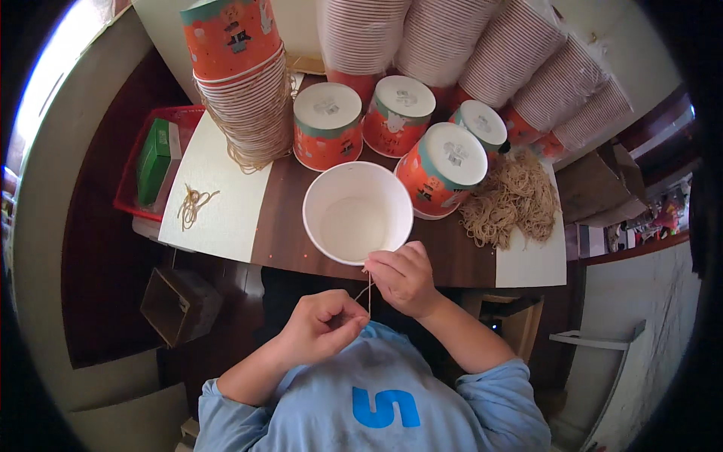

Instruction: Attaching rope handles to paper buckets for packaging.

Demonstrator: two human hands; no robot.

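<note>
A white paper bucket (320, 226) stands mouth up near the table's front edge. Close to its near rim my right hand (403, 280) is closed in a pinch on a thin tan string (370, 290); whether the fingers also touch the rim I cannot tell. Lower and to the left, my left hand (324, 324) is closed, thumb against fingers, on the same string. The string hangs in two strands between the hands. How it joins the bucket is hidden by my right fingers.
Upturned orange-and-green buckets (328, 139) stand behind the open one. At the back left rises a nested bucket stack (248, 113) hung with strings. Tall wrapped stacks (444, 38) line the back. A heap of tan string (520, 200) lies right, a few strands (196, 207) left.
</note>
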